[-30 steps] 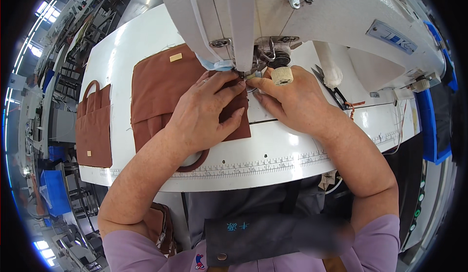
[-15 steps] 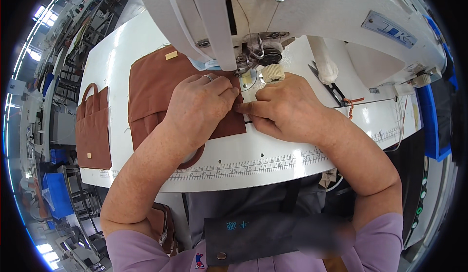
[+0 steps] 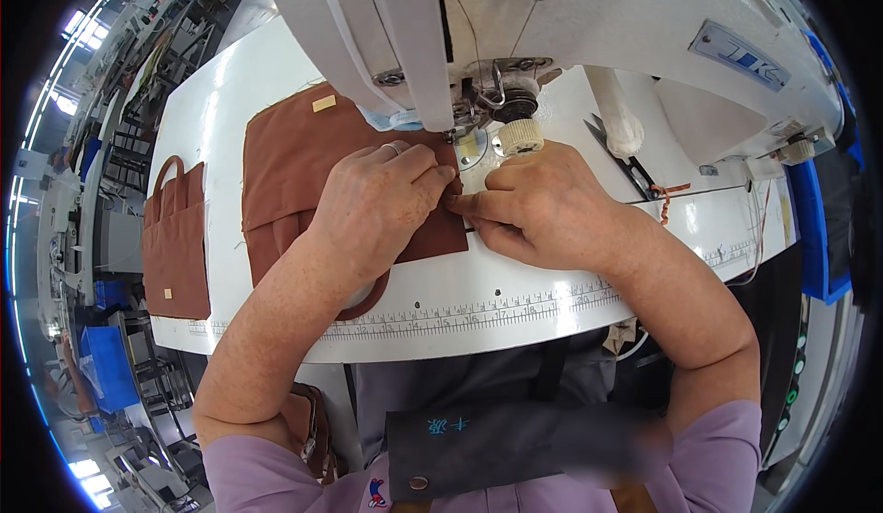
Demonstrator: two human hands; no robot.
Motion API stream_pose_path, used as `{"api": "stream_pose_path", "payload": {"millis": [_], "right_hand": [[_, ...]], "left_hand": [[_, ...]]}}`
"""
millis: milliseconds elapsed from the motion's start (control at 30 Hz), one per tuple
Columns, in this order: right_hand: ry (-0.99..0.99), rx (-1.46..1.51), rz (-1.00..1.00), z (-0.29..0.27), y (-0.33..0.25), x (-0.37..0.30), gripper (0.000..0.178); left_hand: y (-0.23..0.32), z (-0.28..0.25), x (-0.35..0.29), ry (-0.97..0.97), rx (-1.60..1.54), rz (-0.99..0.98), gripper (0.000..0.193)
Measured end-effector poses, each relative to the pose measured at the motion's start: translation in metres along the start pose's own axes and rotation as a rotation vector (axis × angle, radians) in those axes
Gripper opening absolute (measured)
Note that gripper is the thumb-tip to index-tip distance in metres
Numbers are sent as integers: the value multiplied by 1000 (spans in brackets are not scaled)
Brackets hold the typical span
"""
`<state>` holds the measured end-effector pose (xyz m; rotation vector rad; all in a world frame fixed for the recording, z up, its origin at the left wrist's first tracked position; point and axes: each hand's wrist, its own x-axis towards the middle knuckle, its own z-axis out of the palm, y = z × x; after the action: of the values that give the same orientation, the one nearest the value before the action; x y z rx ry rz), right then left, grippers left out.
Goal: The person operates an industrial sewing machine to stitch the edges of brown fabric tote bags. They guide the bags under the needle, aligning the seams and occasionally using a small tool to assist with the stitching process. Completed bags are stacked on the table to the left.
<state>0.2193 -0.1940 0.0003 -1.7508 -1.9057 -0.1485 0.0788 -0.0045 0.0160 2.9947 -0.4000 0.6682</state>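
A brown fabric bag panel [image 3: 294, 159] lies on the white sewing table, its right edge beside the needle area of the sewing machine [image 3: 478, 108]. It has a folded pocket, a small yellow tag and a round handle [image 3: 368, 303] sticking out below my left wrist. My left hand [image 3: 382, 195] rests on the panel, fingers bent and pinched together at its right edge. From the right, my right hand [image 3: 543, 205] meets the same edge; its index finger points left and its other fingers are curled. Both sets of fingertips nearly touch, partly hiding the cloth between them.
A second brown bag piece with a handle [image 3: 175, 237] lies at the table's left. Black thread snips [image 3: 635, 177] with an orange tie lie right of the machine's needle area. A printed ruler [image 3: 460, 318] follows the front edge. A blue bin [image 3: 819, 237] stands at the right.
Both hands stay at the panel's right edge with almost the same grip. The machine, panel and hands sit very slightly farther right in the picture.
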Motion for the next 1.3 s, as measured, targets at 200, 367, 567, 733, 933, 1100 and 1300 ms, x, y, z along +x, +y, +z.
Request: {"api": "stream_pose_path", "payload": {"millis": [200, 367, 567, 733, 933, 1100, 1300], "right_hand": [[30, -48, 21, -2, 1, -2, 19], [2, -115, 25, -3, 1, -3, 20], [12, -126, 32, -3, 0, -2, 20], [15, -115, 36, -3, 3, -4, 16], [65, -52, 101, -2, -1, 1, 18], [58, -122, 53, -2, -2, 0, 16], [29, -188, 63, -2, -2, 2, 19]], "left_hand": [[-2, 3, 1, 35, -21, -3, 17], [-5, 2, 2, 8, -8, 62, 18], [-6, -6, 4, -128, 122, 173, 21], [7, -14, 0, -123, -49, 4, 31], [36, -7, -22, -109, -176, -252, 56], [35, -2, -23, -111, -182, -272, 54], [32, 2, -22, -63, -164, -257, 48]]}}
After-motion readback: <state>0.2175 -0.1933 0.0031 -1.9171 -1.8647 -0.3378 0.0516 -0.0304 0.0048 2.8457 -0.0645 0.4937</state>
